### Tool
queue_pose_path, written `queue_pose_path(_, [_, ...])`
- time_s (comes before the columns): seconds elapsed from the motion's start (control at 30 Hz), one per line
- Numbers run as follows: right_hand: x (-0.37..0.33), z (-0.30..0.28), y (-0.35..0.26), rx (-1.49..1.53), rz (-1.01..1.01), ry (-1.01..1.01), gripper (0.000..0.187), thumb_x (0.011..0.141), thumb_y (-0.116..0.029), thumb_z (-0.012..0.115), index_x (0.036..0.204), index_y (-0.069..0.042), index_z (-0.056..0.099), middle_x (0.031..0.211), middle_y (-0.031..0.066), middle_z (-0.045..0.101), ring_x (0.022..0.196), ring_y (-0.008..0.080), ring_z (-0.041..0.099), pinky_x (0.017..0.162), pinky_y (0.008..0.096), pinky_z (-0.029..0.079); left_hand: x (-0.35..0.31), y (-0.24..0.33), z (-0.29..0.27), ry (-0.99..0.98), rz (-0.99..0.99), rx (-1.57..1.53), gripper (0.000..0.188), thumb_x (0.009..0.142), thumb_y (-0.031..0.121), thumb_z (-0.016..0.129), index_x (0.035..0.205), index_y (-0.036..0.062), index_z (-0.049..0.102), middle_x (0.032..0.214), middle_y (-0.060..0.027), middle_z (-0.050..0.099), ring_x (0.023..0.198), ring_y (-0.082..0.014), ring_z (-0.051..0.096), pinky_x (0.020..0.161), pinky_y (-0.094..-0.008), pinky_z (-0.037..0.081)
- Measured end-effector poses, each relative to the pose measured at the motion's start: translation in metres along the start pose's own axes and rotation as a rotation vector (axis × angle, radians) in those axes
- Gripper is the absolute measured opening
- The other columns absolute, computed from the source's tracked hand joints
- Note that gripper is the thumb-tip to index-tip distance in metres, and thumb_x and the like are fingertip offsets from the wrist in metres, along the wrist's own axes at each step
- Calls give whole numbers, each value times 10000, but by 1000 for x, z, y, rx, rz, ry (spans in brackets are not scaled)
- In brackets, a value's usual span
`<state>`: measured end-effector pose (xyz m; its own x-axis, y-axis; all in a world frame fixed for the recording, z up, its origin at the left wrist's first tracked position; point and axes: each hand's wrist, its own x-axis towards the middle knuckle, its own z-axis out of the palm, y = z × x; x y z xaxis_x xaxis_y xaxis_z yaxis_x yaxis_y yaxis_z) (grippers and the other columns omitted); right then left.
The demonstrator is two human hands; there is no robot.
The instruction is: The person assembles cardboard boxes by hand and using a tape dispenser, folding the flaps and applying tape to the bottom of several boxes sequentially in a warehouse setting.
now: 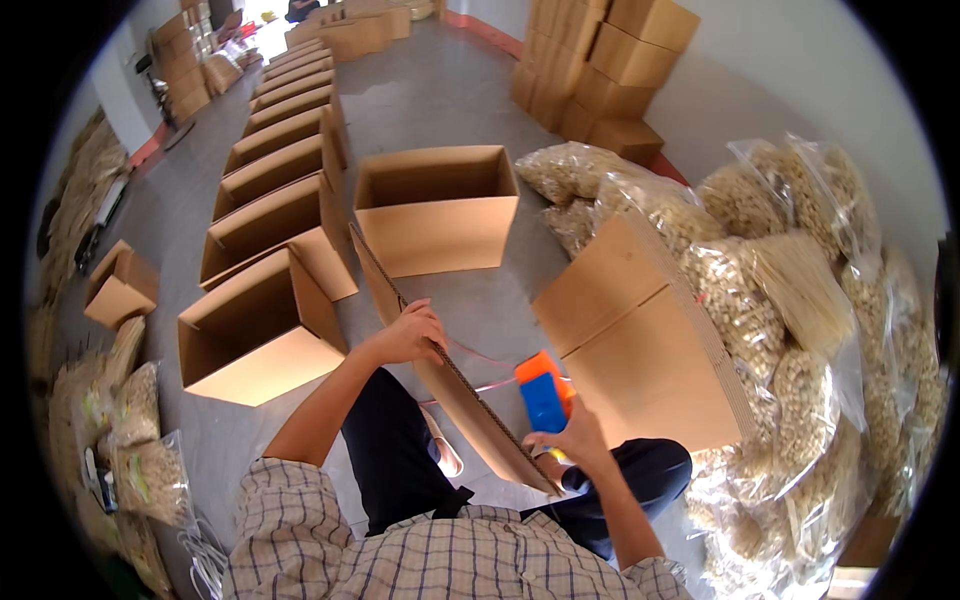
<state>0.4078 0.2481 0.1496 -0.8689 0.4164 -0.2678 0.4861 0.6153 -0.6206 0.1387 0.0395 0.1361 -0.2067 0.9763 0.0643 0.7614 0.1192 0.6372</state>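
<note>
Unfolded brown cardboard box [600,340], flaps spread, corrugated edge showing, held over the person's lap. Left hand [408,335] closed on its near flap edge; right hand [565,440] wrapped around one orange-and-blue tape dispenser [541,393] just beside that flap. One open box [436,205] stands ahead; row of open boxes [275,180] left; bagged goods [770,300] right.

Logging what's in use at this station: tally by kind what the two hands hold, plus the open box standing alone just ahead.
tape dispenser (orange and blue), in right hand: 1
cardboard carton, flap gripped by left hand: 1
open box ahead: 1
Total: 3
</note>
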Motion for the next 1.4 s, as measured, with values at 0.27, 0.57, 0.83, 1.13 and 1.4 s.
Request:
queue_pose_path(0.27, [-29, 59, -30, 45, 9, -246, 868, 480, -538, 763, 1024, 74, 476, 930, 185, 570, 855, 258, 571, 758, 316, 444, -12, -119, 28, 1462, -1116, 161, 541, 901, 360, 345, 1291, -11, 297, 1247, -234, 409, 1195, -363, 337, 1026, -436, 134])
queue_pose_path(0.57, [-12, 48, 19, 265, 214, -142, 834, 494, -559, 746, 992, 64, 503, 884, 173, 595, 799, 250, 596, 705, 328, 468, -40, -61, -4, 956, -1084, -61, 606, 866, 373, 410, 1282, -48, 276, 1091, -295, 498, 1065, -403, 448, 882, -396, 369])
queue_pose_path(0.83, [-21, 11, 23, -33, 161, 356, 711, 576, -473, 716, 981, 69, 497, 831, 228, 587, 786, 346, 586, 701, 384, 461, -86, -82, -35, 553, -591, -371, 687, 622, -145, 535, 1265, 12, 350, 1134, -135, 529, 1044, -190, 488, 903, -270, 365])
queue_pose_path(1.13, [-110, -76, 11, 818, -116, 506, 495, 631, -235, 750, 951, 42, 494, 747, 96, 588, 600, 149, 576, 556, 265, 478, -32, -57, -38, 18, -348, 199, 621, 622, -65, 500, 1222, 45, 388, 1015, -209, 558, 996, -353, 506, 836, -374, 412])
queue_pose_path(1.4, [-72, -2, 7, 832, -54, 34, 505, 625, -224, 762, 981, 35, 516, 846, 94, 586, 749, 135, 570, 684, 264, 462, -11, -7, 29, -348, -577, 560, 883, 647, 132, 629, 1349, 48, 99, 1101, -281, 468, 971, -380, 513, 794, -402, 438])
